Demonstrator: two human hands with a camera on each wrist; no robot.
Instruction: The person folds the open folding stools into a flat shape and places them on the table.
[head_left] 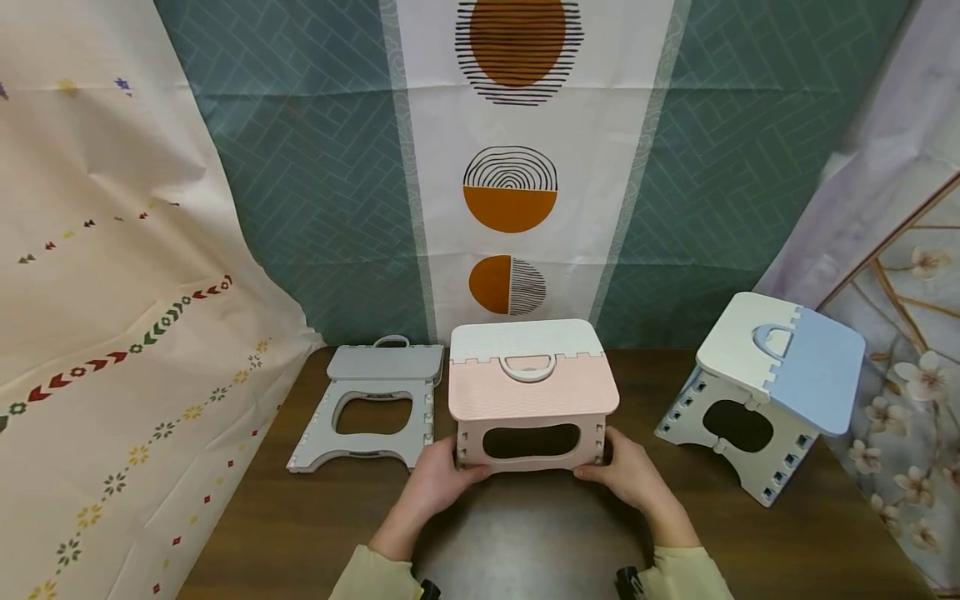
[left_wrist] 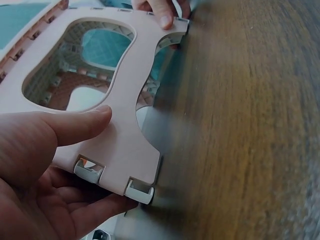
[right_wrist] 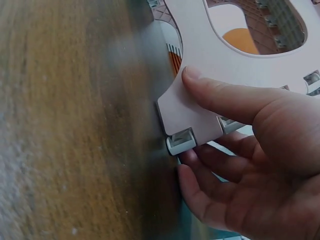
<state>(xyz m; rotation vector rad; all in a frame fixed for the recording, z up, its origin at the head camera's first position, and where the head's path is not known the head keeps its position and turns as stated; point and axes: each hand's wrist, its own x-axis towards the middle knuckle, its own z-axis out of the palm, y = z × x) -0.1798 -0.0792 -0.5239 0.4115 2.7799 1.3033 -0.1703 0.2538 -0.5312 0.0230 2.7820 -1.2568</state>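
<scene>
A pink and white folding step stool (head_left: 534,387) stands unfolded at the middle back of the table, its oval carry handle (head_left: 528,368) lying on the top. My left hand (head_left: 438,479) grips the lower left leg, thumb on the pink front panel (left_wrist: 125,115) and fingers curled round the side. On the lower right leg my right hand (head_left: 626,471) holds the same way, its thumb pressing the front panel (right_wrist: 190,107) and the fingers behind the edge. In the left wrist view the far leg also shows, with right-hand fingers on it.
A grey folding stool (head_left: 386,364) lies folded flat to the left. At the right a white and blue folding stool (head_left: 780,358) stands unfolded at an angle. The brown wooden table (head_left: 300,533) meets a patterned cloth (head_left: 322,192) behind and a cream cloth (head_left: 135,333) at left.
</scene>
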